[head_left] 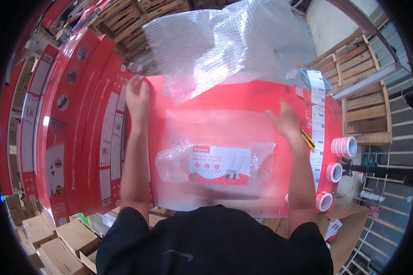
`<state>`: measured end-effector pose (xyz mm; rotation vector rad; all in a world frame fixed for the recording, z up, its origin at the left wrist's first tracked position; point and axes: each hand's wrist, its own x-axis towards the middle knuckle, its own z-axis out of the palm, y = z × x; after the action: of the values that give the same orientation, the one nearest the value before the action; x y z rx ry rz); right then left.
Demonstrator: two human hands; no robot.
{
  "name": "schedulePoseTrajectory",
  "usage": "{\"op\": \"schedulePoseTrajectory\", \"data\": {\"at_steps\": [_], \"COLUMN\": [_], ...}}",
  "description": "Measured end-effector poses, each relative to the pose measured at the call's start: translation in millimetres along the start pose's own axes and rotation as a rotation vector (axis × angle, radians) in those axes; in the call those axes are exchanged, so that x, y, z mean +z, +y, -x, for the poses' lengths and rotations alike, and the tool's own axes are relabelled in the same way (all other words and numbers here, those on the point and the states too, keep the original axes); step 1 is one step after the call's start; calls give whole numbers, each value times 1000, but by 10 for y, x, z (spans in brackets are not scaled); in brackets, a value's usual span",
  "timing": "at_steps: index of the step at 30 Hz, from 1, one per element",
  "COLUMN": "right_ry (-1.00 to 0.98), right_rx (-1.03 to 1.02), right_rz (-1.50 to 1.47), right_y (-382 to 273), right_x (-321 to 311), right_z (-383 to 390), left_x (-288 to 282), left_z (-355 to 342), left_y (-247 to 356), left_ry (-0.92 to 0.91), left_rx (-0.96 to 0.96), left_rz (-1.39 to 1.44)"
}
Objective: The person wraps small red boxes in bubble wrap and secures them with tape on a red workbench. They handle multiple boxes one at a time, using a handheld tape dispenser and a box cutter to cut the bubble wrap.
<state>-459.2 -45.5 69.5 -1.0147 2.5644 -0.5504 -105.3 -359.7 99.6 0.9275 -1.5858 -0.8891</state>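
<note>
Bubble wrap (261, 160) lies over a small white-and-red box (220, 158) on the red worktop (282, 158), in front of the person; the box shows through the clear layer, its edges softened by the bubbles and its print hard to read. A brownish streak (215, 192) just below it is too blurred to identify. Behind, a large, glossy sheet of the same wrap (234, 41) rises past the far side, its top edge cut off, hiding part of the pallets (137, 20). The left hand (137, 94) is at the worktop's far left, beside tall red boxes (92, 128); its fingertips are blurred, so whether it is open or pinching something cannot be told. The right hand (283, 120), smeared by motion, is over the far right part, thumb apart from the fingers in an open shape; whether it touches the surface is unclear. Near its wrist lies a yellow-and-black cutter (308, 140), partly hidden by the forearm, beside a white label strip (316, 123) and tape rolls (338, 147).
</note>
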Motion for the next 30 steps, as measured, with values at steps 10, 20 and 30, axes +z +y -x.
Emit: {"op": "schedulePoseTrajectory", "data": {"at_steps": [10, 20, 30], "right_ry": [-690, -335, -828], "right_rx": [-397, -578, -747], "right_rz": [247, 131, 181], "right_y": [-859, -750, -1040], "right_x": [1626, 1795, 1166], "right_z": [-896, -700, -256], "left_x": [80, 151, 131], "left_z": [2734, 3030, 3071], "left_y": [591, 289, 233], "left_ry": [-1243, -1161, -1121], "left_rx": [415, 487, 482], "left_rz": [-603, -680, -674]}}
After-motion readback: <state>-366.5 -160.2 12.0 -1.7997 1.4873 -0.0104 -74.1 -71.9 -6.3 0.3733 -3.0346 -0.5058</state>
